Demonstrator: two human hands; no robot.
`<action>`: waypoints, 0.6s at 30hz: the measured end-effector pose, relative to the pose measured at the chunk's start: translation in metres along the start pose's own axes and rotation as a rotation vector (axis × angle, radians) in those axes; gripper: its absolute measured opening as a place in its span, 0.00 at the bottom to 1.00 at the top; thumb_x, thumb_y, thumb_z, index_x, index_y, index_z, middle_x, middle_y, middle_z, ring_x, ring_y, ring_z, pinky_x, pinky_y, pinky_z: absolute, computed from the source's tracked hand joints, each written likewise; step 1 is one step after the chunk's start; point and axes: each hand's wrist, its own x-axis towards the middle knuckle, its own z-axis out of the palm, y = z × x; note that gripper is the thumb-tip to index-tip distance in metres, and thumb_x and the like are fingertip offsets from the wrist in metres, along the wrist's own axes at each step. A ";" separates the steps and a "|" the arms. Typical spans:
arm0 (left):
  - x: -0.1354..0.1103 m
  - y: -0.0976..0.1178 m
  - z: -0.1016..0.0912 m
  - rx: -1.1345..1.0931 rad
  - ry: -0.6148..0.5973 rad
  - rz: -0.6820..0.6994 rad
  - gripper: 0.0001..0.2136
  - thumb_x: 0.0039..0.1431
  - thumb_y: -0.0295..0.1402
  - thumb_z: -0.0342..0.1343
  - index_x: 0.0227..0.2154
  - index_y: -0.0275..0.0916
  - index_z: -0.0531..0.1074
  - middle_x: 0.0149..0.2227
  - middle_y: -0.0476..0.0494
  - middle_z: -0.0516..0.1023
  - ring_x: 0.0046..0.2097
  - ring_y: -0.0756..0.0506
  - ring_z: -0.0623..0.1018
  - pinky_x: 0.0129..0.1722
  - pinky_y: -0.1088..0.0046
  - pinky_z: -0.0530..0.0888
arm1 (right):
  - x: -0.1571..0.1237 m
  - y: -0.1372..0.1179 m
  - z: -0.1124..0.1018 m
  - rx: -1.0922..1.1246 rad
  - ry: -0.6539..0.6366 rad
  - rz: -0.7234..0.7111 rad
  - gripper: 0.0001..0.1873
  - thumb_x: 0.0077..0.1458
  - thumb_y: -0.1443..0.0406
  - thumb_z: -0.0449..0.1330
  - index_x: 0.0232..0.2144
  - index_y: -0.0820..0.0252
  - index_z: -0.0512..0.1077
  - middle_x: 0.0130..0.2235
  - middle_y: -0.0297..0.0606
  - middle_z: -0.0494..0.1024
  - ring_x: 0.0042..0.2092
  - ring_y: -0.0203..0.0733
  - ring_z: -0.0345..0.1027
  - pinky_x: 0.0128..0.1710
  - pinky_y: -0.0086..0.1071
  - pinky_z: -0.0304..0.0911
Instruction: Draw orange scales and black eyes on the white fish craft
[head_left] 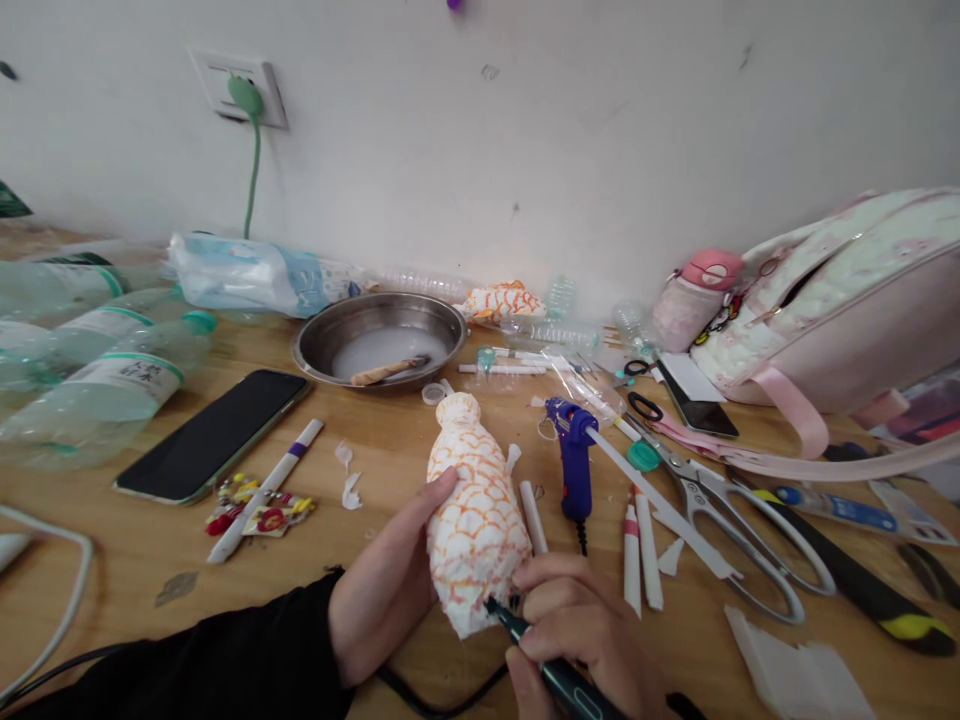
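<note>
A paper-wrapped bottle shape (472, 500) with orange scale lines lies on the wooden table (150, 550), neck pointing away. My left hand (390, 585) is curled round its left side and grips it. In a pinch, my right hand (577, 630) holds a dark green pen (551, 670) whose tip touches the lower end of the paper. A white marker cap or stick (533, 517) lies just right of the shape.
A blue glue gun (574, 455), large scissors (739, 530), white markers (643, 545), a black phone (214, 433), a metal bowl (380, 335), empty plastic bottles (97, 370) and a pink backpack (847, 300) crowd the table. A wall stands behind.
</note>
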 end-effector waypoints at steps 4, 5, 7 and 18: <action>0.000 -0.001 0.000 -0.008 -0.008 -0.001 0.25 0.59 0.45 0.50 0.54 0.32 0.64 0.43 0.37 0.80 0.50 0.39 0.75 0.53 0.64 0.65 | 0.001 -0.002 0.002 -0.018 0.011 -0.004 0.08 0.59 0.68 0.54 0.27 0.58 0.63 0.17 0.29 0.70 0.23 0.34 0.72 0.27 0.24 0.75; 0.000 -0.001 0.001 -0.015 -0.011 -0.003 0.25 0.59 0.44 0.50 0.53 0.32 0.64 0.43 0.37 0.80 0.50 0.39 0.75 0.53 0.65 0.65 | 0.000 -0.003 0.002 -0.007 0.023 0.002 0.08 0.60 0.67 0.53 0.27 0.58 0.63 0.17 0.29 0.69 0.22 0.34 0.72 0.27 0.24 0.74; 0.000 -0.001 0.001 -0.038 -0.003 -0.003 0.23 0.59 0.43 0.50 0.53 0.32 0.65 0.42 0.38 0.80 0.49 0.40 0.76 0.53 0.64 0.65 | -0.003 -0.003 0.001 0.055 0.053 0.057 0.08 0.62 0.65 0.53 0.29 0.57 0.64 0.18 0.29 0.69 0.24 0.35 0.72 0.28 0.25 0.74; 0.004 0.002 0.003 -0.138 0.019 0.047 0.16 0.62 0.37 0.45 0.46 0.33 0.70 0.36 0.41 0.81 0.42 0.42 0.78 0.48 0.66 0.69 | -0.028 0.001 0.005 0.172 0.145 0.471 0.07 0.64 0.60 0.51 0.37 0.52 0.68 0.29 0.33 0.74 0.34 0.39 0.71 0.37 0.32 0.69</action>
